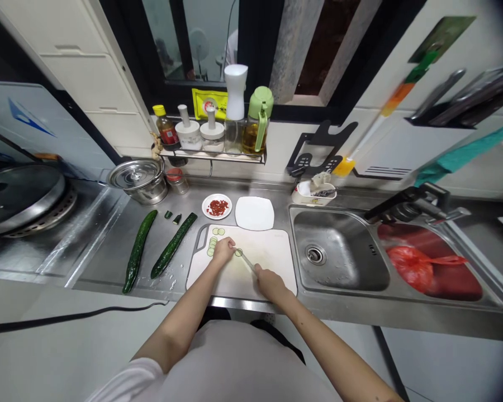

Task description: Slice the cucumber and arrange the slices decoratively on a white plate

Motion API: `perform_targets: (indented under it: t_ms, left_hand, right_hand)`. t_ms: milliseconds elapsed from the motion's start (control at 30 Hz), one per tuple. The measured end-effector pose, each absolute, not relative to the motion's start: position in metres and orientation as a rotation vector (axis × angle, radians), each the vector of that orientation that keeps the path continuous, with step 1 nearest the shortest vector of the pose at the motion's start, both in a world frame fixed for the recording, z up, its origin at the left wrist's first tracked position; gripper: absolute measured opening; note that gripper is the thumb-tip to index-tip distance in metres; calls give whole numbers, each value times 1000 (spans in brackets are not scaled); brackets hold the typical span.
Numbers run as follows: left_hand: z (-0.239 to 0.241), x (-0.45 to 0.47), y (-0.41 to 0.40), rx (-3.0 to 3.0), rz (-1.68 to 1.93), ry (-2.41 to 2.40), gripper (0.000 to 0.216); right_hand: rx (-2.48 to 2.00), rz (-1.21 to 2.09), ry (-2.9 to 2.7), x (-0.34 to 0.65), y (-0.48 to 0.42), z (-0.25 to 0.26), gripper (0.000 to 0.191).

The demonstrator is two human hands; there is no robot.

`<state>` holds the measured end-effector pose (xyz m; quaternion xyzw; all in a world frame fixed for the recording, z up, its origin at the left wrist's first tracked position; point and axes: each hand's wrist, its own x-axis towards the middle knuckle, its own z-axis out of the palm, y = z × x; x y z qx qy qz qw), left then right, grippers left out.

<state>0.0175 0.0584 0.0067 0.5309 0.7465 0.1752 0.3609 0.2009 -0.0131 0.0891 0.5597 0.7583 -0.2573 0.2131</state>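
My right hand (272,283) is closed round the handle of a knife (248,261), whose narrow blade slants up and left over the white cutting board (279,245). At the blade's tip is a thin round cucumber slice (238,253). My left hand (224,249) reaches in from the left, its fingertips pinched together at the edge of that slice. Several pale cucumber slices (212,245) lie in a row left of my left hand, and a pair of slices (218,231) sits near the board's upper edge.
Two whole cucumbers (138,251) (174,245) and cut-off cucumber ends (176,219) lie left of the board. Behind it stand a plate of chopped red pieces (205,205) and a white plate (255,213). A double sink (339,251) is at right; a lidded pot (145,181) stands back left.
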Motion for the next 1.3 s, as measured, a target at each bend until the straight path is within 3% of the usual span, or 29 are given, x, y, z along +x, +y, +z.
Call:
perform_targets:
  t_ms: [367,800,1000,1300]
  left_hand:
    - [7,16,56,1403,486,1910,12]
    - [2,17,46,1587,494,1877,13]
    - [4,22,33,1677,480,1860,22]
    - [12,31,29,1701,427,1914,17]
  right_hand:
    - [1549,-703,2096,207,-21,92,40]
    - [1617,-768,2089,229,-43,93,34]
    - [1977,-738,2036,249,-31,83,24]
    - [2214,-669,1910,252,1,72,30]
